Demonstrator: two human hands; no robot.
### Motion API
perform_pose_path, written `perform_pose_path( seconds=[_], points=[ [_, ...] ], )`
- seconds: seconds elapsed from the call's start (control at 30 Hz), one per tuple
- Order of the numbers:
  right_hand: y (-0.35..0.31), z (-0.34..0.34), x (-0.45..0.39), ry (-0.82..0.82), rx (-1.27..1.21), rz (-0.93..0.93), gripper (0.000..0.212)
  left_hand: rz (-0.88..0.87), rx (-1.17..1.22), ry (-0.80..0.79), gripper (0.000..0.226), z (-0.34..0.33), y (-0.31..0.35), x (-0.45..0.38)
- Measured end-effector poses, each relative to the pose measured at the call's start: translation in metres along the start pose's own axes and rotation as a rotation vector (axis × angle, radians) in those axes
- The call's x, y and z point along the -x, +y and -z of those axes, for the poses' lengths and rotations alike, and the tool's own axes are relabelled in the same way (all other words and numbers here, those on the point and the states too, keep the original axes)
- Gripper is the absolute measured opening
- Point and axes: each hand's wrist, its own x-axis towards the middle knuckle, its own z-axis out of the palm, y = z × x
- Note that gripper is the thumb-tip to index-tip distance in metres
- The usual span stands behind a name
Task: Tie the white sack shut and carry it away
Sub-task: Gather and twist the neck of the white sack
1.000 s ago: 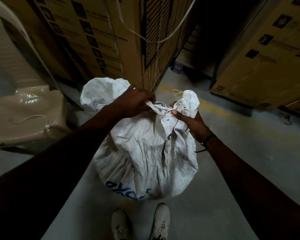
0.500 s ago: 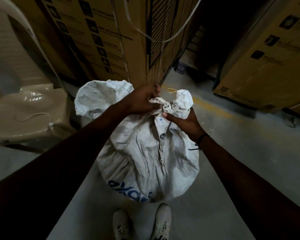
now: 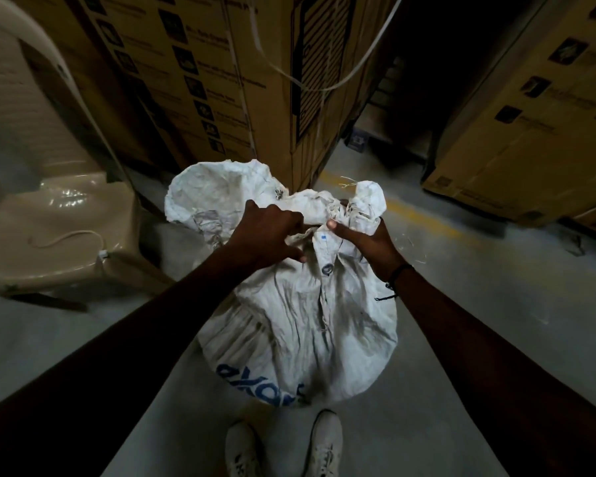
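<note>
A full white woven sack (image 3: 300,325) with blue lettering stands on the concrete floor just in front of my shoes. Its top is gathered into a bunch at the neck. My left hand (image 3: 267,234) grips the left flap of the mouth, fingers curled into the cloth. My right hand (image 3: 362,241) clutches the right flap, thumb pressed on the neck near a small blue mark. A loose part of the mouth (image 3: 214,191) billows out behind my left hand. A dark button-like disc (image 3: 327,269) sits on the sack's front seam.
Tall cardboard cartons (image 3: 221,80) rise right behind the sack, with a loose white strap (image 3: 324,86) hanging off them. More cartons (image 3: 530,132) stand at the right. A beige plastic chair (image 3: 59,228) is at the left. A yellow floor line (image 3: 424,218) runs past the sack.
My left hand has slid lower and toward me over the neck, and the two flaps have been drawn closer together. The sack's left flap has flopped further open behind it.
</note>
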Motion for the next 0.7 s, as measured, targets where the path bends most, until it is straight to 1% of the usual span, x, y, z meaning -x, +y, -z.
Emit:
perform_pose_path(
  seconds=[0.03, 0.1, 0.13, 0.17, 0.27, 0.33, 0.4, 0.43, 0.47, 0.5, 0.53, 0.6, 0.67, 0.7],
  points=[
    [0.0, 0.0, -0.001, -0.013, -0.001, 0.004, 0.053, 0.002, 0.027, 0.009, 0.056, 0.001, 0.001, 0.0],
    [0.002, 0.002, -0.003, -0.048, 0.006, 0.01, 0.054, 0.006, 0.114, 0.082, 0.036, 0.004, -0.003, 0.001],
    [0.002, 0.004, -0.004, -0.065, 0.012, 0.011, 0.053, 0.012, 0.179, 0.127, 0.028, 0.006, -0.007, 0.001],
    [0.002, 0.007, -0.005, -0.077, 0.012, 0.008, 0.054, 0.023, 0.257, 0.16, 0.025, 0.009, -0.012, 0.001],
    [-0.001, 0.015, -0.009, -0.111, 0.005, -0.034, 0.068, 0.022, 0.476, 0.188, 0.026, 0.015, -0.026, 0.001],
    [-0.003, 0.019, -0.011, -0.183, 0.015, -0.078, 0.077, -0.069, 0.574, 0.195, 0.026, 0.014, -0.033, -0.001],
    [-0.005, 0.019, -0.011, -0.276, 0.05, -0.137, 0.08, -0.131, 0.671, 0.138, 0.029, 0.011, -0.036, -0.004],
    [-0.007, 0.019, -0.011, -0.322, 0.066, -0.167, 0.077, -0.131, 0.721, 0.082, 0.027, 0.011, -0.035, -0.005],
    [-0.007, 0.018, -0.012, -0.368, 0.071, -0.193, 0.07, -0.127, 0.777, 0.037, 0.019, 0.011, -0.034, -0.007],
    [-0.007, 0.018, -0.012, -0.403, 0.059, -0.213, 0.064, -0.128, 0.849, 0.012, 0.008, 0.011, -0.032, -0.009],
    [-0.007, 0.018, -0.013, -0.415, 0.039, -0.23, 0.06, -0.122, 0.928, 0.01, 0.003, 0.01, -0.031, -0.009],
    [-0.007, 0.02, -0.013, -0.383, 0.01, -0.243, 0.063, -0.088, 1.058, 0.081, 0.005, 0.006, -0.031, -0.01],
    [-0.004, 0.024, -0.01, -0.347, -0.007, -0.242, 0.07, 0.003, 1.11, 0.191, 0.006, 0.0, -0.036, -0.007],
    [-0.002, 0.027, -0.008, -0.331, -0.012, -0.241, 0.072, 0.048, 1.127, 0.215, 0.009, -0.004, -0.04, -0.005]
  ],
)
